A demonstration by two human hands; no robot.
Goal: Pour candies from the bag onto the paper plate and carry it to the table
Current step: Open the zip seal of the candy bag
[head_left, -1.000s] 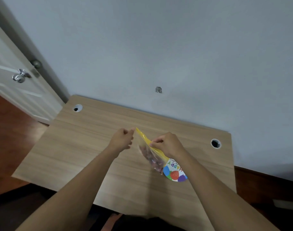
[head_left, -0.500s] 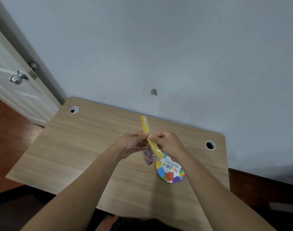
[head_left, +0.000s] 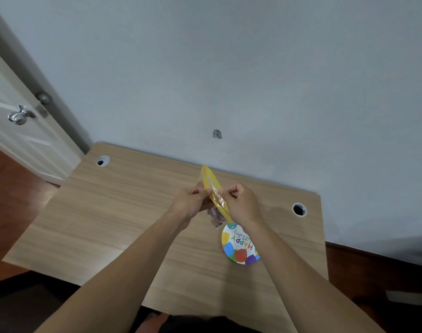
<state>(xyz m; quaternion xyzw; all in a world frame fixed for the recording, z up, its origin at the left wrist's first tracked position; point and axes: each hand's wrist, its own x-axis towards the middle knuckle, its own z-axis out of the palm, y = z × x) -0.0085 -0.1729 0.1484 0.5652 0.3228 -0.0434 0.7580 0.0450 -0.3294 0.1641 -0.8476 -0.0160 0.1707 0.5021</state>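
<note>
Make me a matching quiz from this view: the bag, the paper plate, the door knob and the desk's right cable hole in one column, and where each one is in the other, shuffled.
Things:
1. bag
2. paper plate
3. door knob
4. right cable hole

Places:
A. far left, on the white door
B. flat on the desk, under the right forearm
C. pinched between left hand and right hand
D. near the desk's back right corner

Pairs: 1-C, 2-B, 3-A, 4-D
</note>
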